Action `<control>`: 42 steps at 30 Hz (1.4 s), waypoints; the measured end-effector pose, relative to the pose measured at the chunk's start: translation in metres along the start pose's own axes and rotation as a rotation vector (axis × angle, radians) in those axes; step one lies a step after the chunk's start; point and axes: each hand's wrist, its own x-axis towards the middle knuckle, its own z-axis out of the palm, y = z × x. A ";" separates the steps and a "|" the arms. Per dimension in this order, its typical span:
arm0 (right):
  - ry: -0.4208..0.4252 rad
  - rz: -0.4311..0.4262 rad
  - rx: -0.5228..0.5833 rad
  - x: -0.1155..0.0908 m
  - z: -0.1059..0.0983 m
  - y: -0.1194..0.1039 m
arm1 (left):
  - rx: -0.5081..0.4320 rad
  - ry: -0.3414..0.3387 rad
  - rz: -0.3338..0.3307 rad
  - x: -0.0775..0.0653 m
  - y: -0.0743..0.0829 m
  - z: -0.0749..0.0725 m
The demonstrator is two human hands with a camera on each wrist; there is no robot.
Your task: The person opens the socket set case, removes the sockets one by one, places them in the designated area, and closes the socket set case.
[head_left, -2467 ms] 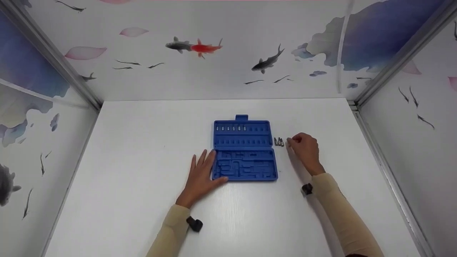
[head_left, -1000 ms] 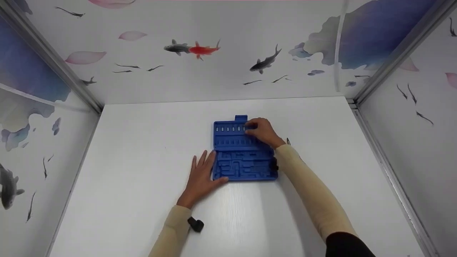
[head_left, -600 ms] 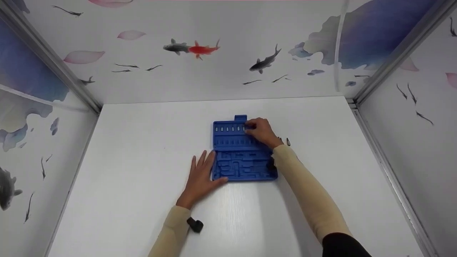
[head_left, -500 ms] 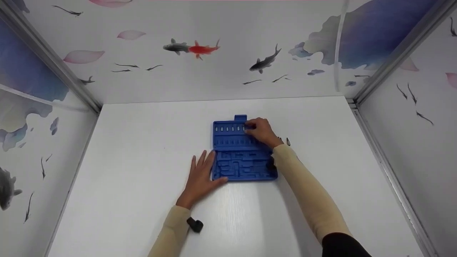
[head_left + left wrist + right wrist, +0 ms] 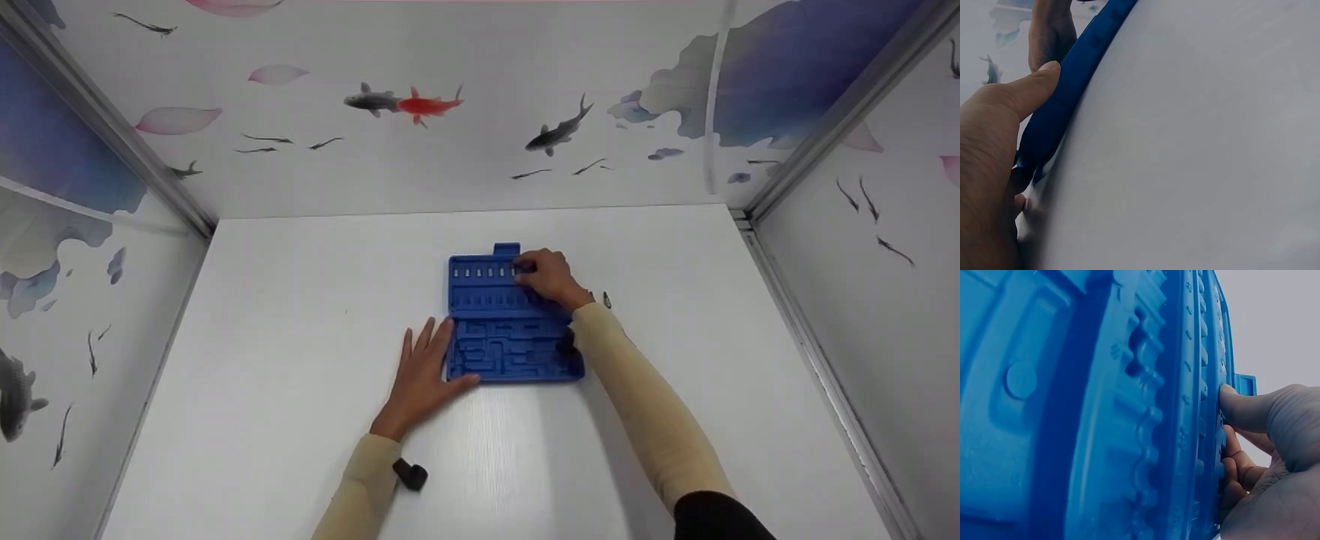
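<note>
A blue plastic case (image 5: 491,356) lies unfolded on the white table, its moulded slots facing up. Several small silver bits (image 5: 478,272) stand in a row along its far half. My left hand (image 5: 420,379) rests against the case's near left corner, fingers spread along the side and thumb on the front edge; the left wrist view shows that thumb on the blue rim (image 5: 1072,84). At the right end of the bit row, my right hand (image 5: 551,277) pinches with thumb and curled fingers (image 5: 1241,405). What it pinches, seemingly a small bit, is mostly hidden.
Loose dark metal bits (image 5: 607,301) lie on the table just right of the case, partly behind the right sleeve (image 5: 645,397). A latch tab (image 5: 507,248) sticks out from the far edge. Patterned panels (image 5: 450,165) wall in the table at back and sides.
My right hand has gone from beside the loose bits, leftward to the case's far slot row, and has stayed there over the last second. My left hand has kept its place.
</note>
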 end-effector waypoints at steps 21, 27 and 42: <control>0.095 0.041 0.104 -0.003 0.005 0.001 | 0.011 0.000 0.004 0.001 -0.001 0.002; 0.091 0.047 0.117 -0.002 0.006 0.002 | -0.008 0.004 0.006 0.000 0.000 0.000; 0.092 -0.002 0.074 -0.003 0.007 0.002 | -0.004 -0.005 -0.005 0.000 0.001 0.000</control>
